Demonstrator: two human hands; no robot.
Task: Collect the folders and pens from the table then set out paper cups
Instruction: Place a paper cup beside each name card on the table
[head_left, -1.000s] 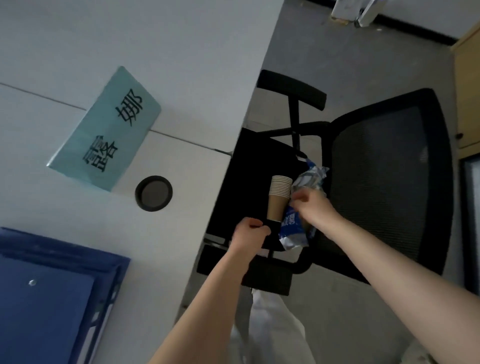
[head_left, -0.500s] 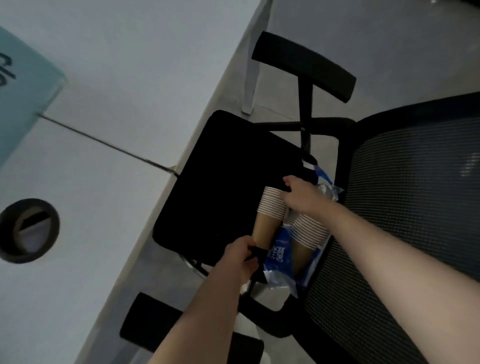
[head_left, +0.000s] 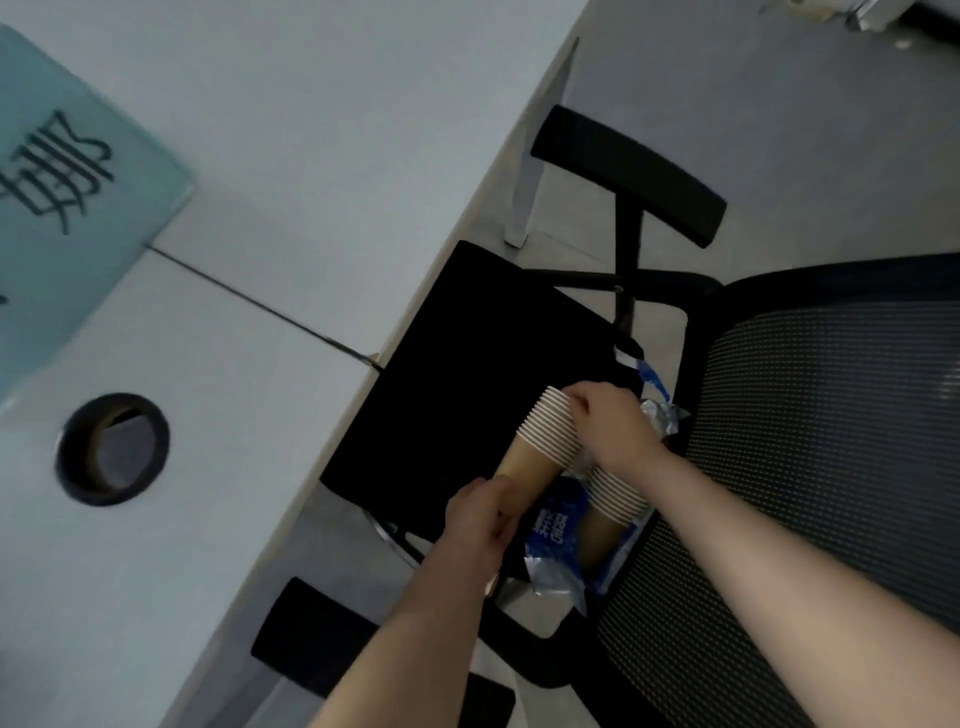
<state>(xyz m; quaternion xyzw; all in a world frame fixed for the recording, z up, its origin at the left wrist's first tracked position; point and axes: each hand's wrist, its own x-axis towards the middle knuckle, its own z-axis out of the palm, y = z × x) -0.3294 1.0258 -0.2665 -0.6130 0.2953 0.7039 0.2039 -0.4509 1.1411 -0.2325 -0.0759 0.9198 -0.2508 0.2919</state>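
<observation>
The chair (head_left: 467, 364) sits right of the table (head_left: 311, 130), its seat partly under the edge; on the seat a cup stack (head_left: 540, 447) lies left of a bag (head_left: 561, 540) holding more cups (head_left: 618, 493).

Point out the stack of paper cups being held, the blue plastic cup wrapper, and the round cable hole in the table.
stack of paper cups (head_left: 551, 434): head view, on the white rolled rims.
blue plastic wrapper (head_left: 553, 540): head view, on its printed blue face.
cable hole (head_left: 113, 449): head view, on its dark opening.
</observation>
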